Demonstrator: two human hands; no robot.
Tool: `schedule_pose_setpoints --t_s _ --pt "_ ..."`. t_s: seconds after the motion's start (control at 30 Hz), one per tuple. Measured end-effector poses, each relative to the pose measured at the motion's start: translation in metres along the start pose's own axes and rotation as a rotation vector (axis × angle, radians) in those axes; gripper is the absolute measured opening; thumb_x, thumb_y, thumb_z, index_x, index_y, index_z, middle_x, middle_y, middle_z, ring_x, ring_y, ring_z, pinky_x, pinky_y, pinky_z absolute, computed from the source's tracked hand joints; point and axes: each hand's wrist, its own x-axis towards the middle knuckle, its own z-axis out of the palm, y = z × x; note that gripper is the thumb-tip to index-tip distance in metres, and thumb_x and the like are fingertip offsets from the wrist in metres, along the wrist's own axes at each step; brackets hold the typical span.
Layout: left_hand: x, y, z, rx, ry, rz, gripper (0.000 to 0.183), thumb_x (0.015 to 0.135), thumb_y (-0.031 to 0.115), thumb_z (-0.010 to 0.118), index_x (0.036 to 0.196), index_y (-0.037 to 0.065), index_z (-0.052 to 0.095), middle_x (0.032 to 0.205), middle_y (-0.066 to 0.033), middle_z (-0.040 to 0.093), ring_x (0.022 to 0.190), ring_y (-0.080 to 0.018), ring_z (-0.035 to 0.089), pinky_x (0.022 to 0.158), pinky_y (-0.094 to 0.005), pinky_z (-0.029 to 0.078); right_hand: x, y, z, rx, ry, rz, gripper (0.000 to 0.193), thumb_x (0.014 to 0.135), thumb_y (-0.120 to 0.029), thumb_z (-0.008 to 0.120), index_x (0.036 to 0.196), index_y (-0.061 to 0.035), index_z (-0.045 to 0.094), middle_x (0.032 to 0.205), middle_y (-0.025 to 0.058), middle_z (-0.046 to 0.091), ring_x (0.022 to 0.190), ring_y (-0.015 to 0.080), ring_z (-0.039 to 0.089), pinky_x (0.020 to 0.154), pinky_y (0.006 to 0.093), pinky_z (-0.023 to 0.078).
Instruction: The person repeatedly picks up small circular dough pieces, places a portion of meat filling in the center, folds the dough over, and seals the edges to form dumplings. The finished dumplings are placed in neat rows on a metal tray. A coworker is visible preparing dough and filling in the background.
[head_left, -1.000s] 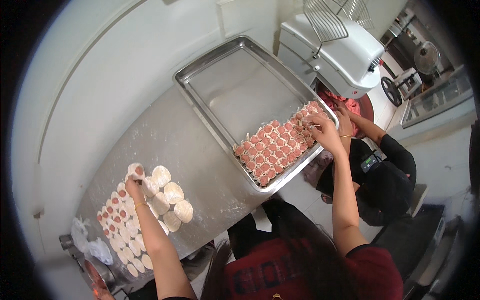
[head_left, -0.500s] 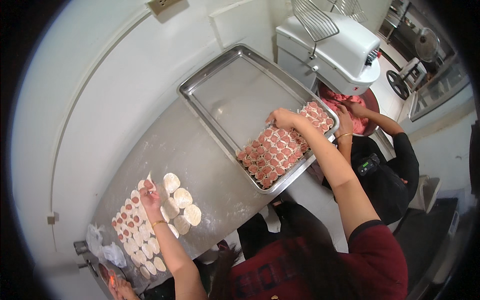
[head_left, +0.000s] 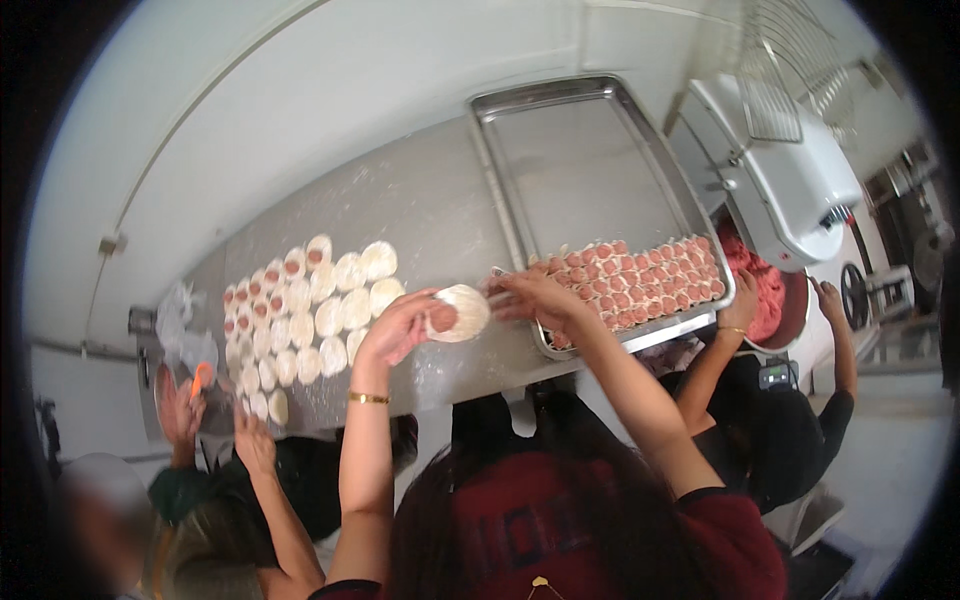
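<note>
My left hand (head_left: 398,328) pinches the edge of a round dumpling wrapper (head_left: 468,308) with a blob of pink meat filling on it, held above the steel table. Just right of the wrapper, my right hand (head_left: 538,300) reaches over the tray's near left corner, fingers apart and a little blurred, with nothing seen in it. Rows of open-topped dumplings (head_left: 630,290) fill the near part of a large metal tray (head_left: 500,200). On the table to the left lie floury wrappers (head_left: 330,318) in rows; those at the far left bear meat blobs.
At right, a person in black has a hand by a bowl of pink ground meat (head_left: 765,300) under a white mixer (head_left: 770,170). At left, another person's hands (head_left: 255,440) work near the wrappers, beside an orange-handled tool (head_left: 203,376) and a plastic bag (head_left: 183,330).
My left hand has lifted a filled wrapper from the rows and brought it right. My right hand has drawn back from over the dumplings to the tray's left edge. The view has turned.
</note>
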Motion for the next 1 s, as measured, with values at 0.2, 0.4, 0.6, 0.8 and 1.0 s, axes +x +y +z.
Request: schedule_pose_setpoints --t_s 0.2,0.4,0.6,0.8,1.0 --pt "-0.016 -0.034 0.011 0.322 0.218 -0.14 0.03 0.088 0.019 0.051 0.109 -0.002 0.055 0.091 -0.0047 0.058 0.083 -0.0128 0.059 0.068 -0.026 0.053 0.009 0.08 0.032 0.135 0.133 0.128 0.017 0.089 -0.01 0.056 0.101 0.0019 0.059 0.096 0.0082 0.062 0.084 0.0182 0.063 0.075 0.0294 0.052" --pt "-0.002 -0.114 -0.009 0.126 0.354 -0.094 0.026 0.09 0.014 0.045 0.106 -0.002 0.058 0.1 -0.0067 0.06 0.09 -0.0147 0.06 0.076 -0.027 0.052 0.009 0.109 0.036 -0.155 0.259 0.049 0.017 0.087 -0.004 0.054 0.1 0.0064 0.059 0.087 0.0088 0.062 0.078 0.0158 0.062 0.071 0.026 0.052" --pt "-0.006 -0.145 -0.001 0.021 0.323 0.166 0.029 0.089 0.003 0.05 0.116 -0.001 0.056 0.104 -0.0067 0.061 0.09 -0.014 0.061 0.079 -0.0258 0.052 0.006 0.121 0.027 -0.413 0.208 -0.197 0.023 0.079 -0.001 0.059 0.1 0.0055 0.061 0.086 0.0087 0.065 0.075 0.0147 0.063 0.068 0.0272 0.051" --pt "-0.005 -0.149 0.003 -0.12 0.355 0.176 0.021 0.088 0.003 0.056 0.109 0.0 0.057 0.099 -0.0053 0.061 0.087 -0.0135 0.061 0.081 -0.0252 0.051 0.012 0.124 0.028 -0.418 0.239 -0.13 0.023 0.078 -0.001 0.061 0.1 0.0042 0.06 0.088 0.0073 0.065 0.081 0.0132 0.062 0.07 0.0251 0.049" --pt "-0.004 -0.15 0.005 -0.346 0.316 0.259 0.013 0.086 0.0 0.057 0.099 0.004 0.055 0.098 -0.0032 0.059 0.088 -0.0123 0.059 0.079 -0.0273 0.052 -0.003 0.09 0.044 -0.109 0.171 -0.226 0.023 0.079 0.002 0.062 0.101 0.0016 0.059 0.089 0.0058 0.064 0.092 0.013 0.06 0.082 0.0258 0.047"
